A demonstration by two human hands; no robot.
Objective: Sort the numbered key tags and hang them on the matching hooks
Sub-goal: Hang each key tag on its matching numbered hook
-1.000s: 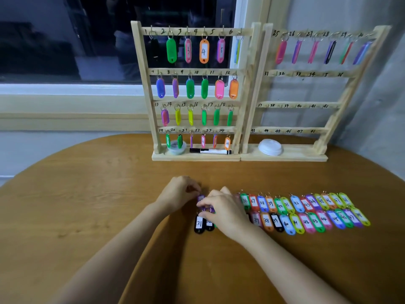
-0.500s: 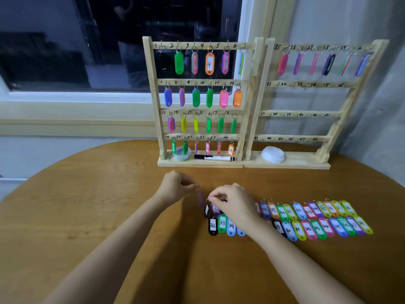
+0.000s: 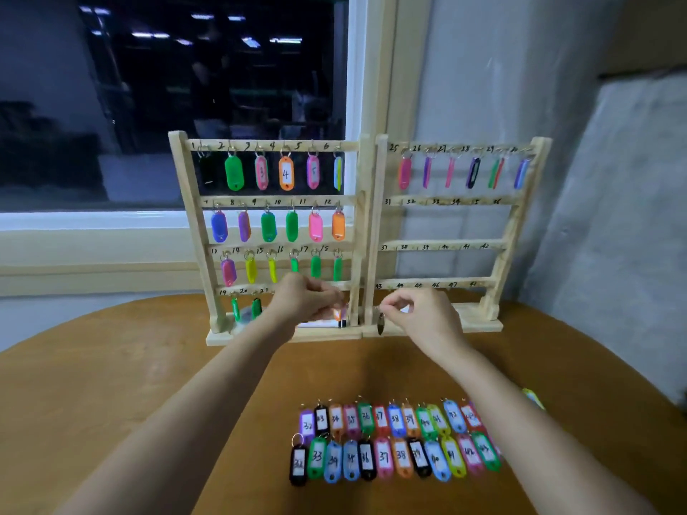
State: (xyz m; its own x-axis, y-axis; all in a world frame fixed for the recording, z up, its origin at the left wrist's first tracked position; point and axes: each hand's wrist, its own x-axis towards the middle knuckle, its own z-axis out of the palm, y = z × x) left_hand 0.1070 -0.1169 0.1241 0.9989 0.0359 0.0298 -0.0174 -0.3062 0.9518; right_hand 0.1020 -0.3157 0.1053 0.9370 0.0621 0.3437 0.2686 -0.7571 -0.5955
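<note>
a: round wooden table (image 3: 111, 403), dark window (image 3: 186, 87). where is the tag?
b: a dark tag (image 3: 381, 324) hangs from the right hand (image 3: 423, 317), pinched by its ring, just before the right rack (image 3: 479, 242), at its lower left corner.
a: left hand (image 3: 303, 304)?
b: fingers curled, just left of that rack; holding anything, i cannot tell. 2 rows of tags (image 3: 390, 440) lie on the table, nearer than the rack.

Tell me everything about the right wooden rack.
Right rack: pale wood, two posts, four rails numbered by hand from 25 up, flat base. Six tags hang on the top rail; the lower three hold none. It stands on the table against the left rack. A right hand pinches a dark tag before its base.
</note>
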